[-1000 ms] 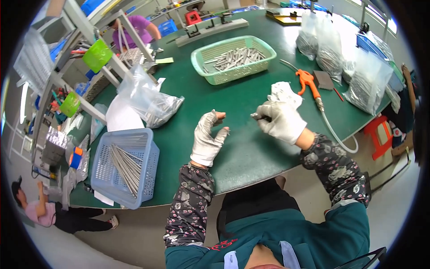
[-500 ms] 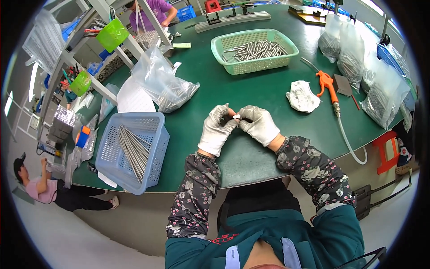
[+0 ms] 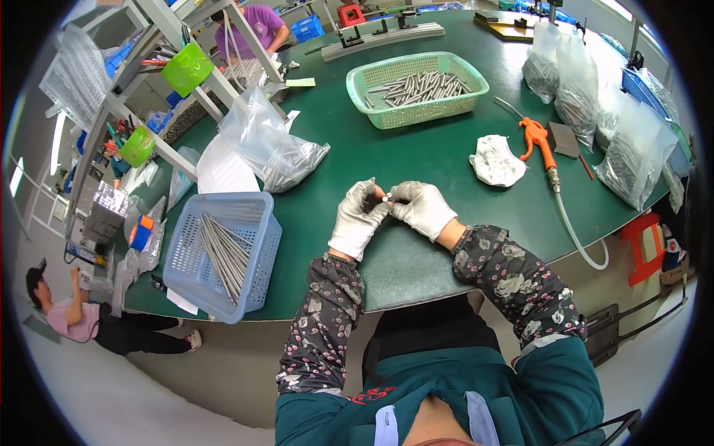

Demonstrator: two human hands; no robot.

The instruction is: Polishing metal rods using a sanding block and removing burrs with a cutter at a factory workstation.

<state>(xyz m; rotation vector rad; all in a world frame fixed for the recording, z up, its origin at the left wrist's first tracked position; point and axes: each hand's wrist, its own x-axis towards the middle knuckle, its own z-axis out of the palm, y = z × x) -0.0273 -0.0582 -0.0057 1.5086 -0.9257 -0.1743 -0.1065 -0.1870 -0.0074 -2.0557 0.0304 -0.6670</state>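
Currently, L hand (image 3: 353, 223) and R hand (image 3: 425, 211) fingers both grip a small metal pc (image 3: 387, 198) over the near worktop (image 3: 416, 276), bright end facing up twd the camera; long axis prob. near-upright, but gloved fingers block most of it. Blue basket (image 3: 262, 269) w/ long rods (image 3: 223, 256) sits L, green basket (image 3: 425, 114) w/ short rods (image 3: 425, 88) beyond, white cloth (image 3: 497, 161) & orange air gun (image 3: 538, 139) R.

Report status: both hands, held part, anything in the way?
Left hand, right hand: together, pinching small bright part. Part's shape mostly hidden. Cloth to the right, not in the way.
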